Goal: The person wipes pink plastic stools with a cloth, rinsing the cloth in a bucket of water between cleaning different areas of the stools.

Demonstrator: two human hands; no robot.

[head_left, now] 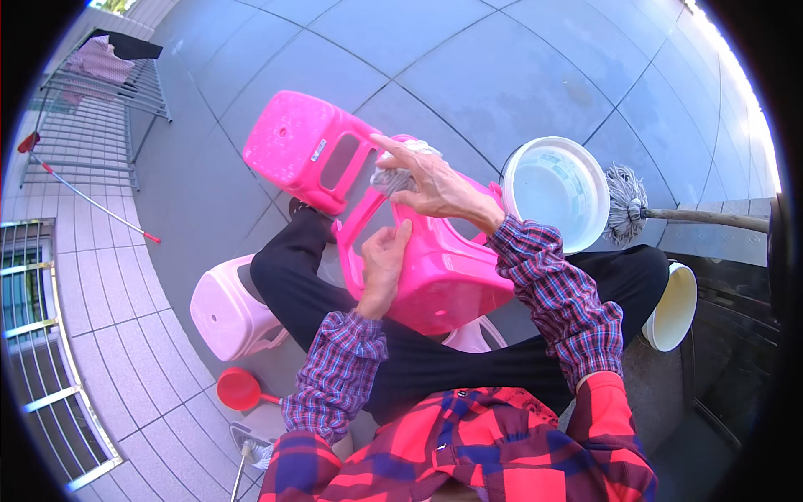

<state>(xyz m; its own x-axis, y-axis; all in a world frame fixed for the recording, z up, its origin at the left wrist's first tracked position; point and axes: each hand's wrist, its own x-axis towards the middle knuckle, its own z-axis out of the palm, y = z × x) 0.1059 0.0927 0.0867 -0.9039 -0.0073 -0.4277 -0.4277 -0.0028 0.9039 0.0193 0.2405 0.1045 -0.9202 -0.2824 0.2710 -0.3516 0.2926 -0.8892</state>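
Note:
A bright pink plastic stool [447,280] lies tipped between my knees, its legs pointing away from me. My left hand [385,263] is closed on the edge of one of its legs, thumb against the pink side. With my right hand [439,188] I press a greyish-white rag [393,179] against the far end of the legs. The index finger is stretched over the rag, and the other fingers partly hide it. Just beyond, to the left, stands a second bright pink stool [288,142] with wet-looking drops on its seat.
At right stand a white bucket of water [556,197], a string mop [626,205] and a cream bucket [672,308]. A pale pink stool [230,308], a red dipper [239,389] and a brush [255,448] are at left. A metal rack [109,92] stands by the tiled wall.

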